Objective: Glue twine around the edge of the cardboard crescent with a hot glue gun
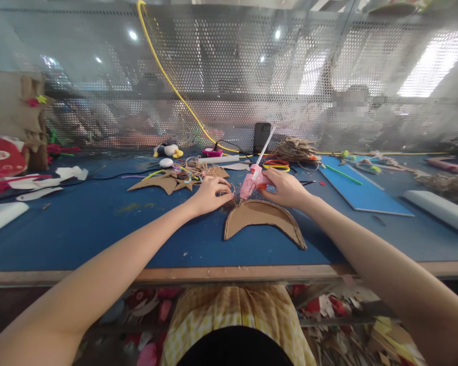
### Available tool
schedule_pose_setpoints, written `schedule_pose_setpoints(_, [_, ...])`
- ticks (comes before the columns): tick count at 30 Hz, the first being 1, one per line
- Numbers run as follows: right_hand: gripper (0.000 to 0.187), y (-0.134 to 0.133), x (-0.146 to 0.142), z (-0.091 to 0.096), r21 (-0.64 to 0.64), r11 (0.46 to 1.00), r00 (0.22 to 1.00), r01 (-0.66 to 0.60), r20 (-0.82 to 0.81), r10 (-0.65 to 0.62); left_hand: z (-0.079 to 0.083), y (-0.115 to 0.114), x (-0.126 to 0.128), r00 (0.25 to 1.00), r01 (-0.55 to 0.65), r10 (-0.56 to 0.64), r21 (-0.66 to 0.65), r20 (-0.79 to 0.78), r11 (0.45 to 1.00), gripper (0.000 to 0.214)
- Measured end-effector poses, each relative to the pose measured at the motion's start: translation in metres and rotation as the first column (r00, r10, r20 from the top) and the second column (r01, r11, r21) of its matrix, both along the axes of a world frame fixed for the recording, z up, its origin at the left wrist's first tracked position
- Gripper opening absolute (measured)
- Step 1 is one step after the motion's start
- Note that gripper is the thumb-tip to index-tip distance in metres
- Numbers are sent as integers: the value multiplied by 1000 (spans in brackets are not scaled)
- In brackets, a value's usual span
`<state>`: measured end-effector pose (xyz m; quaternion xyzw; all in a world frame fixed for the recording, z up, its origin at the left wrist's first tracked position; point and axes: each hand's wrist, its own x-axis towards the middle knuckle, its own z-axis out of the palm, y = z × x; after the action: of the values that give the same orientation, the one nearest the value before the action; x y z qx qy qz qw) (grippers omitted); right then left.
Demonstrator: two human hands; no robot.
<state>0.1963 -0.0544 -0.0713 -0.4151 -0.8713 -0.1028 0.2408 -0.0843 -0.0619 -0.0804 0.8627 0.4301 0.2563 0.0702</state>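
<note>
Cardboard crescent [265, 213] lies flat on the blue worktop [168, 244], its rounded edge toward twelve o'clock, where the person faces, and its two tips toward seven and five. At its eleven o'clock edge, the person's right hand [284, 187] is wrapped around a pink glue gun [251, 182], nozzle down by the rim, a pale glue stick [267, 145] jutting up from the back. Left hand [213, 194] hovers low at ten o'clock, fingers curled and partly spread, thumb close to a thin strand of twine [234, 190]; I cannot tell whether it is pinched.

Further out from the crescent, between nine and ten, I see cardboard star shapes [185, 185] with more twine over them, and a penguin toy [168, 150] at ten. A dark phone [261, 137] stands upright at twelve, against the perforated metal screen [221, 76], and a brown bundle [295, 149] sits at one. Toward half past two lies a blue board [361, 190] with a green stick [343, 174] across it; a white block [438, 208] rests at three.
</note>
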Motion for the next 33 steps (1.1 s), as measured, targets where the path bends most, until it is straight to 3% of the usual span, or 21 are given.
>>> schedule_pose_setpoints(12, [28,-2,-4,-2,99,994,998,46,34,-50,-4,6,-1,994,-81,79,22,73,996,22])
schedule_pose_setpoints(18, [27,-3,-5,0,99,992,995,73,57,-78,-8,9,-1,996,-65,62,36,61,997,21])
schedule_pose_setpoints(33, [32,-5,-5,0,141,986,987,94,115,-110,1,4,3,998,-33,34,-21,60,999,32])
